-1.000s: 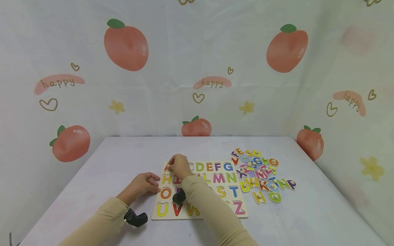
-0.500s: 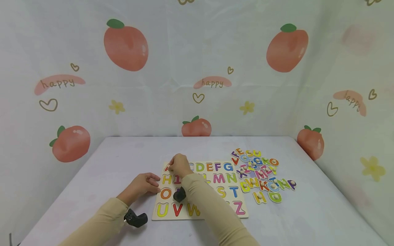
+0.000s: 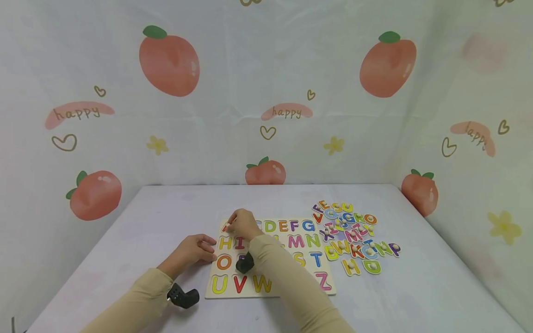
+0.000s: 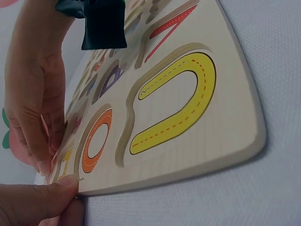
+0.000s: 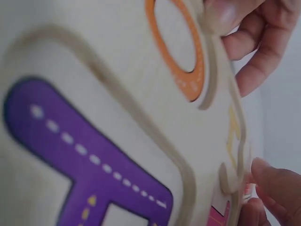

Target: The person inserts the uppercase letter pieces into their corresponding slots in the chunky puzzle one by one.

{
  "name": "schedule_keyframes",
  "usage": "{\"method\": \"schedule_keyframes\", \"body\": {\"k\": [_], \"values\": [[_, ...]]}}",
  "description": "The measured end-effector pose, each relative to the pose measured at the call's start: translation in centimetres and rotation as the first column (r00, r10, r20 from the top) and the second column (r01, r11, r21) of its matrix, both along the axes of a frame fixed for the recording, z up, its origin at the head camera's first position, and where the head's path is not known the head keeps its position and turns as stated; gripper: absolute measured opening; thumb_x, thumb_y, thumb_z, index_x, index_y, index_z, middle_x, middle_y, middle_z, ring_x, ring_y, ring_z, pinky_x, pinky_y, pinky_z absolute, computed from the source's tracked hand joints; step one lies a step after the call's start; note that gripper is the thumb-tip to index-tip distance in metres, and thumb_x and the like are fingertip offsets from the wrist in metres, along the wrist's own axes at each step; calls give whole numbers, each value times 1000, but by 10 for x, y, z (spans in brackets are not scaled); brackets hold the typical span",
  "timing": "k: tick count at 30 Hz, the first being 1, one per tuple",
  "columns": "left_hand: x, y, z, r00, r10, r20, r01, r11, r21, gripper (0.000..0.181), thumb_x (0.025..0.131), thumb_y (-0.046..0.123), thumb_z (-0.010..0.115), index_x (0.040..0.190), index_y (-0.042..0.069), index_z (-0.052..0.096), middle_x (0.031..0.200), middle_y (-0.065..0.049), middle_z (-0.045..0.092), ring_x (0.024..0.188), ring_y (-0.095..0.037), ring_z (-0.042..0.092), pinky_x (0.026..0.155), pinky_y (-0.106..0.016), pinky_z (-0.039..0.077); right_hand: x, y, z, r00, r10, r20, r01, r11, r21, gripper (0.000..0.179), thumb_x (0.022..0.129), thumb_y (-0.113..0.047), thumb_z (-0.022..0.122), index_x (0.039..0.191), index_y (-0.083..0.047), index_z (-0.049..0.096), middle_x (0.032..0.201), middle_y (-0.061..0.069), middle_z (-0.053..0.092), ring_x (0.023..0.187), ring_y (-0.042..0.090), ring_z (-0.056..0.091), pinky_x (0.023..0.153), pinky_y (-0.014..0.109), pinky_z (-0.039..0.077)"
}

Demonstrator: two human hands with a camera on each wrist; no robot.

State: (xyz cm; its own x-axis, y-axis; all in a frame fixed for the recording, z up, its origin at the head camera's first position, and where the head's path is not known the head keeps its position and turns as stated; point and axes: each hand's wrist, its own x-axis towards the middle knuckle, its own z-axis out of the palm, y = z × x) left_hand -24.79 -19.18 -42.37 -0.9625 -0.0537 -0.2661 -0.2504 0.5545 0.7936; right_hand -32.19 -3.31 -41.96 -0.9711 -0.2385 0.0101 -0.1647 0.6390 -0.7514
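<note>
A pale wooden alphabet puzzle board (image 3: 210, 277) lies on the table, its recesses printed with coloured letters. At its upper left corner my right hand (image 3: 243, 224) pinches a red letter A piece (image 3: 225, 228) by its knob, right at the A recess. The piece is mostly hidden behind the fingers. My left hand (image 3: 190, 249) stays at the board's left edge near the O, its thumb (image 4: 63, 186) touching the rim and the other fingers loosely bent beside it. In the right wrist view, the right hand's fingertips (image 5: 258, 169) are at the board's far edge.
Several loose letter pieces with knobs lie in a pile right of the board, among them a yellow H (image 3: 351, 267), a green D (image 3: 372, 267) and a purple P (image 3: 394, 250). Some overlap. A printed curtain (image 3: 225, 152) hangs behind the table (image 3: 416, 296).
Both hands keep nearly the same places. The right hand and forearm shift very slightly to the right, with the fingers still at the A recess.
</note>
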Motion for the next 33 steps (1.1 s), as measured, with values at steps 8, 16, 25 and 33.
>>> {"method": "schedule_keyframes", "body": {"k": [8, 16, 25, 33], "values": [[-1, -1, -1, 1000, 3, -2, -3, 1000, 1, 44, 72, 2, 81, 112, -2, 62, 84, -7, 66, 72, -15, 60, 65, -27, 53, 7, 21, 17, 997, 61, 40, -58, 996, -69, 25, 81, -18, 78, 100, -6, 68, 86, 3, 61, 75, 12, 53, 65, 24, 45], [0, -2, -1, 1000, -7, -4, 7, 1000, -3, 42, 75, 6, 80, 112, 0, 62, 85, -7, 65, 74, -16, 59, 65, -27, 51, 9, 72, 29, 995, 85, 44, -78, 986, -146, 34, 84, -24, 75, 112, -7, 66, 102, 4, 64, 94, 18, 59, 82, 33, 50], [1, -1, -5, 1000, 3, 9, -3, 1000, -31, 42, 75, 6, 80, 113, 1, 63, 86, -7, 66, 75, -17, 60, 67, -26, 50, 26, 154, 37, 1000, 30, 7, -28, 977, -211, 31, 86, -21, 73, 114, -9, 65, 116, 13, 64, 105, 21, 63, 88, 39, 51], [2, -2, -3, 1000, -7, 1, 7, 999, -35, 44, 75, 5, 79, 115, 0, 61, 89, -8, 66, 76, -17, 60, 68, -27, 51, 45, 224, 38, 997, -47, -59, 32, 972, -231, 35, 89, -24, 70, 117, -7, 61, 121, 18, 61, 108, 26, 63, 90, 39, 51]]}}
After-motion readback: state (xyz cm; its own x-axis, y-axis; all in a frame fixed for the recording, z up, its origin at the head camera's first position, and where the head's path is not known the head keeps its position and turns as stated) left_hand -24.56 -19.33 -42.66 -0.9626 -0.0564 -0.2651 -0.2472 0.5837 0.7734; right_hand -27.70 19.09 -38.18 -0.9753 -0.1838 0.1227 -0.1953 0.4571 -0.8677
